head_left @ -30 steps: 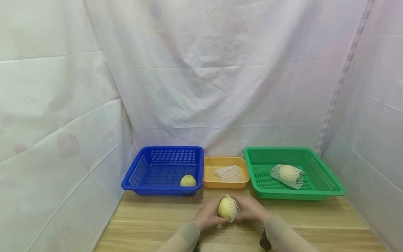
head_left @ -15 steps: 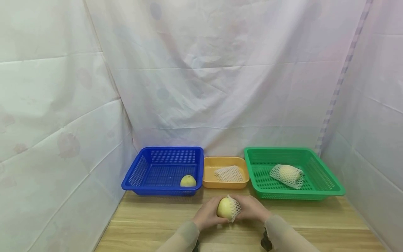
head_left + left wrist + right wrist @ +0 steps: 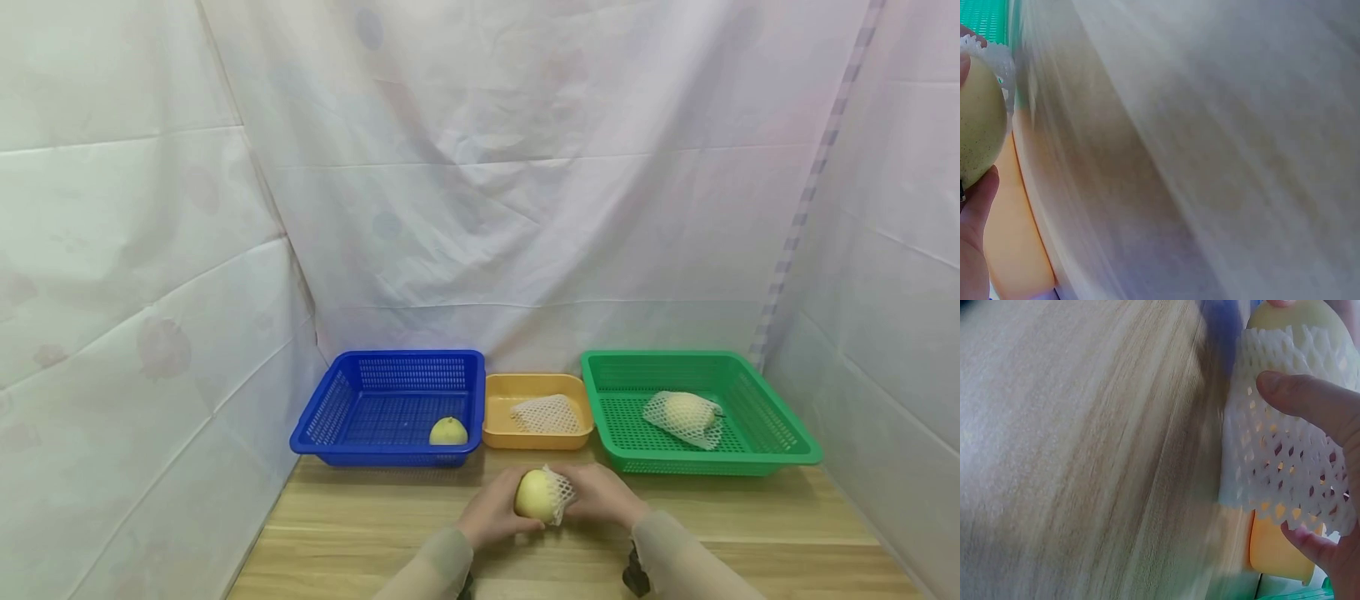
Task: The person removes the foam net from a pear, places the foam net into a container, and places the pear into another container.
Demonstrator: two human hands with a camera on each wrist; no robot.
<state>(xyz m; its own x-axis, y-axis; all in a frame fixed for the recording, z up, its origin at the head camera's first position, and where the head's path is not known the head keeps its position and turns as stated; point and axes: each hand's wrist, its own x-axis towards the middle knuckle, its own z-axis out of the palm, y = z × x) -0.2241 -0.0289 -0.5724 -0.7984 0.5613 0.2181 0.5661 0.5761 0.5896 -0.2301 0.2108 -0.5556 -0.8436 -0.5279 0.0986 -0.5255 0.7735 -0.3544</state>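
Note:
Over the front middle of the table, my left hand (image 3: 491, 510) grips a pale yellow pear (image 3: 533, 497), fingers behind it and thumb in front. A white foam net sleeve (image 3: 561, 495) covers the pear's right end, and my right hand (image 3: 600, 494) holds it there. In the right wrist view the thumb presses on the foam net (image 3: 1285, 456), whose lower end hangs loose past the fruit. Bare speckled skin of the pear (image 3: 982, 122) shows in the left wrist view, with the net at its far end.
Behind the hands stand a blue basket (image 3: 397, 454) with a bare pear (image 3: 448, 431), an orange tray (image 3: 534, 442) with foam net (image 3: 547, 414), and a green basket (image 3: 697, 464) holding a netted pear (image 3: 688, 412). White cloth (image 3: 480, 208) hangs around the wooden table (image 3: 360, 533).
The bare side of the pear has edged slightly left, and the net's rim sits a touch farther right on it. Both hands keep nearly the same place.

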